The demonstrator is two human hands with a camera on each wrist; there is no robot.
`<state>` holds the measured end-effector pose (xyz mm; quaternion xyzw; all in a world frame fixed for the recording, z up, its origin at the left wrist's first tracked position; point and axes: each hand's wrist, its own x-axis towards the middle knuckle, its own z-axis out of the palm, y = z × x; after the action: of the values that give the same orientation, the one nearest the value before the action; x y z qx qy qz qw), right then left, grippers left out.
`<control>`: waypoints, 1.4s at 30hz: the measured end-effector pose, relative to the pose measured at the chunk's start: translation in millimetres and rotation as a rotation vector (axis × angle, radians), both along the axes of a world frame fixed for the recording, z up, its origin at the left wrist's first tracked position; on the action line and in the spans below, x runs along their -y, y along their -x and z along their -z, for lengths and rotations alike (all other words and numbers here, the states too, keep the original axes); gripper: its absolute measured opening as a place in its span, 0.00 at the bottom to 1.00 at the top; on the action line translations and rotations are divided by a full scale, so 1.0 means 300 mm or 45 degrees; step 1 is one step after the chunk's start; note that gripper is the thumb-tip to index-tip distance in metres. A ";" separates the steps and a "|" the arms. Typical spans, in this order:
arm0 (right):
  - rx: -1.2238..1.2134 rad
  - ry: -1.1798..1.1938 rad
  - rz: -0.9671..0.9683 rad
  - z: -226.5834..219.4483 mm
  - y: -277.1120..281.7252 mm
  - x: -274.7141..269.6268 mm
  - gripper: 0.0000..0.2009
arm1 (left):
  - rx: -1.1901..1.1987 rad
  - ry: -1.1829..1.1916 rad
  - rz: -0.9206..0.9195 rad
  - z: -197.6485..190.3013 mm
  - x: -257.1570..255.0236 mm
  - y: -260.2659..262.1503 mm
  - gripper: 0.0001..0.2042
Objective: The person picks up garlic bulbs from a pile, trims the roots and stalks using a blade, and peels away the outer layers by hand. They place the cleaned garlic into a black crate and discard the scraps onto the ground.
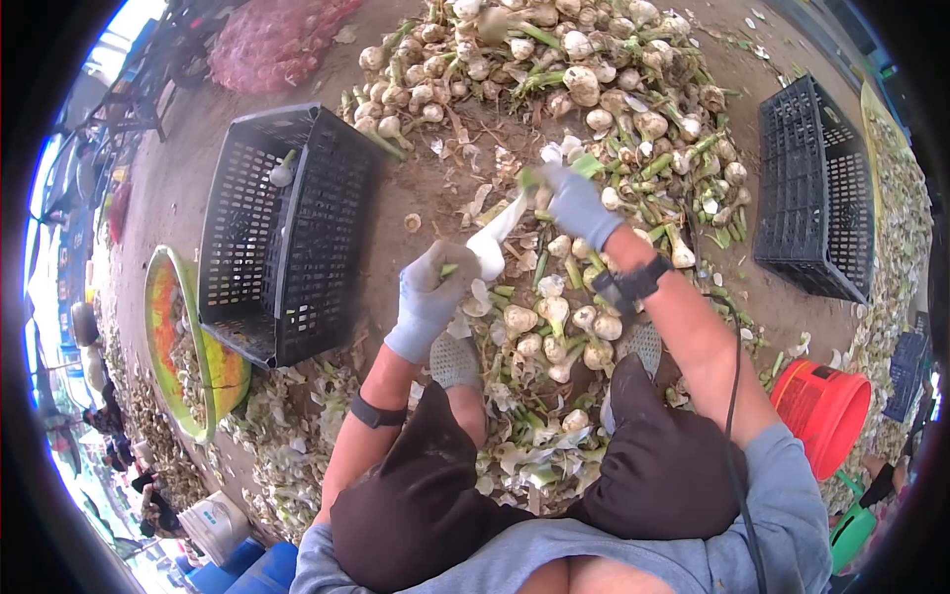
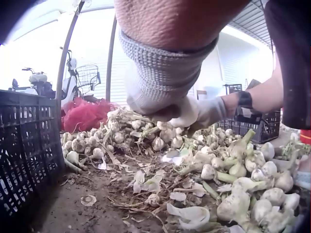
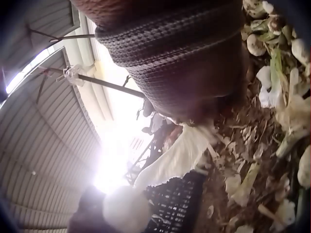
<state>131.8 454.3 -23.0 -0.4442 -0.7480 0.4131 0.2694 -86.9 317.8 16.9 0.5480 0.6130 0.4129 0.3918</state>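
Observation:
My gloved left hand (image 1: 430, 297) grips a garlic plant by its green stem, with the smooth white bulb (image 1: 485, 255) showing beyond the fingers. A pale strip of skin (image 1: 510, 220) stretches from that bulb to my gloved right hand (image 1: 579, 203), which pinches its far end together with some green leaf. In the right wrist view the strip (image 3: 175, 158) hangs between the right hand (image 3: 189, 82) and the round bulb (image 3: 127, 209). The left wrist view has the left hand (image 2: 163, 87) close to the right hand (image 2: 211, 110); its fingertips are hidden there.
Heaped garlic (image 1: 584, 87) covers the ground ahead, with more bulbs (image 1: 520, 319) between the feet. A black crate (image 1: 332, 233) holding a bulb (image 1: 282, 174) stands at left, another crate (image 1: 792, 188) at right. A green-rimmed basket (image 1: 203, 366), red bucket (image 1: 816, 406) and pink net sack (image 1: 272, 45) lie around.

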 end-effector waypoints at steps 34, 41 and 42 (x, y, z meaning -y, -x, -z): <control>-1.017 1.419 -0.044 -0.003 0.151 0.268 0.16 | -0.151 0.032 -0.109 0.057 0.038 -0.048 0.30; -0.821 1.252 -0.027 -0.013 0.111 0.245 0.14 | -0.427 -0.010 -0.117 0.020 0.035 -0.081 0.31; -0.757 1.242 -0.049 -0.021 0.107 0.245 0.15 | -0.430 -0.007 -0.114 0.015 0.036 -0.075 0.31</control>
<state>99.7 380.6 -16.8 -0.3682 -0.3707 0.8226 0.2244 -64.3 307.1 12.5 0.5828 0.6927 0.3338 0.2629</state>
